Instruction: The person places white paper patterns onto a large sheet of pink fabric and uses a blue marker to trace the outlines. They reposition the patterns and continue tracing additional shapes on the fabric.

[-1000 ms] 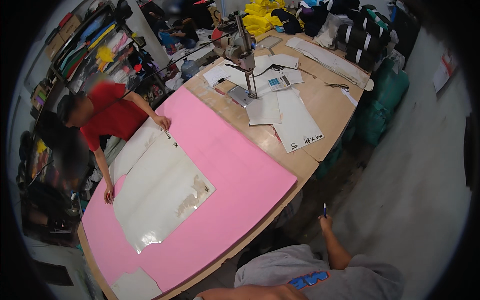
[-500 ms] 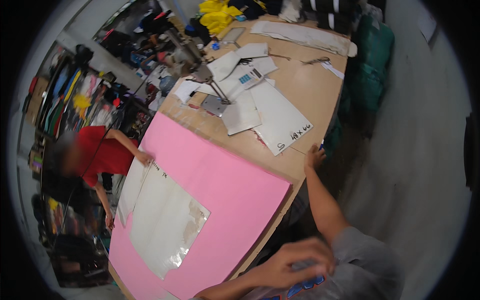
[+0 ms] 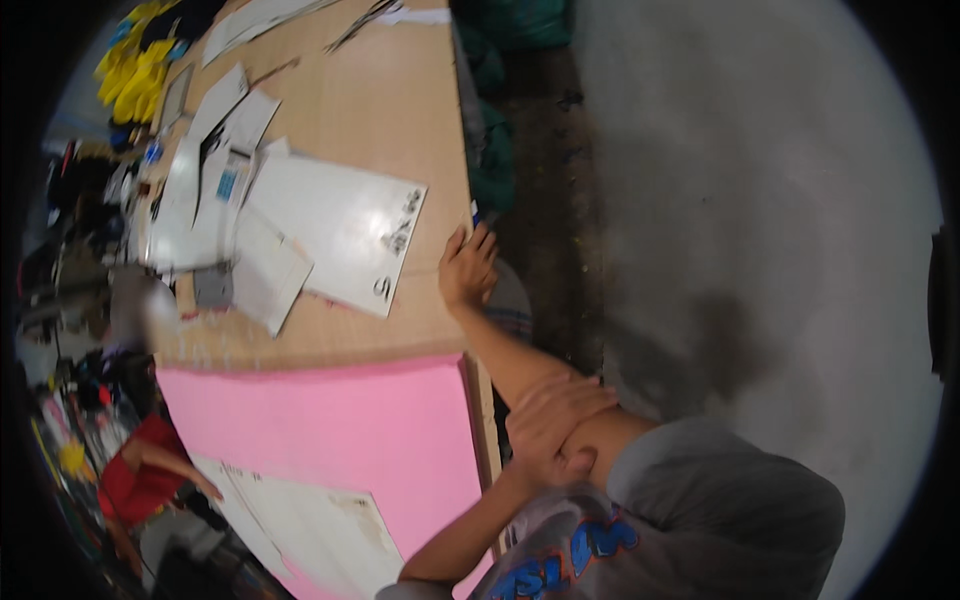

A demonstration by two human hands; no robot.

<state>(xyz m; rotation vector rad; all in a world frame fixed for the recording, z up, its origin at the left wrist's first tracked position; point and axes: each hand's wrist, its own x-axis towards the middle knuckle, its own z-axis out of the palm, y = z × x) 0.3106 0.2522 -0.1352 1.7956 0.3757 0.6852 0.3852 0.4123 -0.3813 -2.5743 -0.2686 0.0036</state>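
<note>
My right hand (image 3: 468, 265) rests at the right edge of the wooden table (image 3: 380, 90), its fingers curled over the rim. A small blue and white item (image 3: 475, 212) shows just past its fingertips; I cannot tell whether the hand touches it. My left hand (image 3: 555, 425) is closed round my right forearm (image 3: 530, 370), near the elbow. Left of the right hand lies a white pattern board (image 3: 335, 225) with handwritten marks. Nearer, a stack of pink fabric (image 3: 330, 410) covers the table, with large white pattern pieces (image 3: 330, 520) on top.
A person in a red top (image 3: 140, 480) reaches toward the pattern pieces from the left side. Smaller boards (image 3: 265, 270), a calculator (image 3: 230, 180) and scissors (image 3: 362, 22) lie farther up the table. Green sacks (image 3: 520, 22) stand beside it, and a grey wall (image 3: 760, 150) is on the right.
My view has swung right, so the table sits farther left. My left hand has moved from in front of my body onto my right forearm. The right hand stays at the table edge.
</note>
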